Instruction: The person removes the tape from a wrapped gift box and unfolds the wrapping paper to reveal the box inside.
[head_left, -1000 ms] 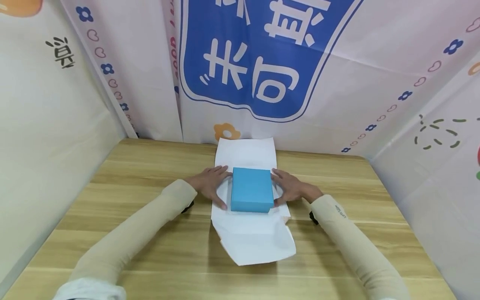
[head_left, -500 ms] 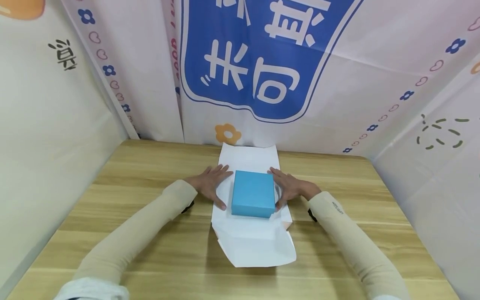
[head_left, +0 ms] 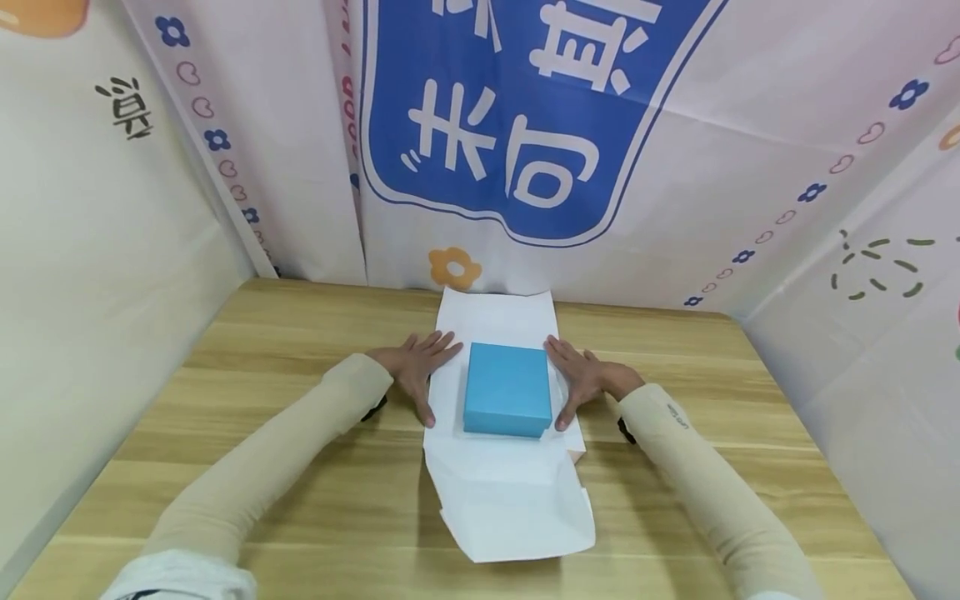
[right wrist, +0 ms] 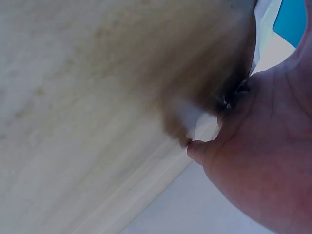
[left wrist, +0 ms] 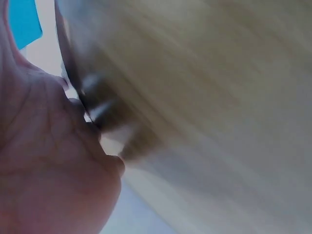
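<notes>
A light-blue square box [head_left: 507, 387] with a lid sits on a white creased sheet [head_left: 491, 312] in the head view. My left hand [head_left: 414, 368] rests at the sheet's left edge, fingers spread and thumb pointing toward me. On the opposite edge lies my right hand [head_left: 581, 375], also spread, with its fingertips close to the box's right side. Neither hand grips the box. In the left wrist view, the palm [left wrist: 48, 156] fills the left side, with a corner of the box beyond it. The right wrist view shows the right palm [right wrist: 268, 146] and another blue corner.
The sheet's front flap [head_left: 517, 521] sticks out toward me over the wooden table [head_left: 322, 508]. Behind the table's far edge hangs a white printed curtain with a blue sign [head_left: 510, 125]. White panels [head_left: 97, 250] stand on both sides.
The box and sheet have come slightly toward me. My right hand has drawn off the box's side, and both thumbs have moved outward to the sheet's edges. The front flap sits lower in view.
</notes>
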Tool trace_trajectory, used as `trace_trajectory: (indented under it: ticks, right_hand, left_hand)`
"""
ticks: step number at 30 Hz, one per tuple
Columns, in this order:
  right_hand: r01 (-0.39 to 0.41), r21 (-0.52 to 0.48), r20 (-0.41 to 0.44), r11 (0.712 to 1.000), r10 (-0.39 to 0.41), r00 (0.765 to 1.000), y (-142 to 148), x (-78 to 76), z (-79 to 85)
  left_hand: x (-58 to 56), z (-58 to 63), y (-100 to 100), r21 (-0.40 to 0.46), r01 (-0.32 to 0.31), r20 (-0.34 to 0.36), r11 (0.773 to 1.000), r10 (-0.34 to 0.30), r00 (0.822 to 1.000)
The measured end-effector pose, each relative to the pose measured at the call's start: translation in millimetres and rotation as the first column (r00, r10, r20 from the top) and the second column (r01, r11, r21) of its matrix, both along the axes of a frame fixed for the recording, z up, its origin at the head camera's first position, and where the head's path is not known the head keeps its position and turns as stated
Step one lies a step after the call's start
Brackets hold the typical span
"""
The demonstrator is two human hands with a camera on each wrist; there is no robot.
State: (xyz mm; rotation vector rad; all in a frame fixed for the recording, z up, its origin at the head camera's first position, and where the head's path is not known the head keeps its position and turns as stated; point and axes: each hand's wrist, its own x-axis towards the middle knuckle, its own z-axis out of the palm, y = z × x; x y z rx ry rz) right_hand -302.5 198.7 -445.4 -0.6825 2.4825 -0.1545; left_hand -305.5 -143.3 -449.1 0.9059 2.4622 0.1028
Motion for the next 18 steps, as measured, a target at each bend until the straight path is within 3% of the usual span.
trace_trajectory:
  ticks: [11,18]
  right_hand:
    - [0.004,-0.006,0.004,1.0,-0.004,1.0,3.0,-2.9,-1.5]
    - [-0.014,-0.02,-0.015,1.0,0.014,1.0,3.5,-2.9,0.0]
  left_hand:
    - [-2.7,-3.5,-5.9,0.088,0.012,0.012,0.996,-0.013,1.0]
    - [0.0,1.7,-6.2,0.093,-0.005,0.022,0.996,0.003,1.0]
